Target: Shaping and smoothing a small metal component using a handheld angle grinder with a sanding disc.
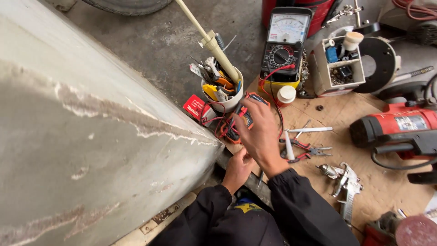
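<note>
Fingers of the right hand curl over a small orange meter with red leads, lying on a plywood board beside a white cup of tools; the left hand rests below, its grip unclear; pliers lie just right.

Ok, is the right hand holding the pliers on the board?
No, the right hand rests on a small orange meter, while the pliers lie untouched on the board beside it.
</note>
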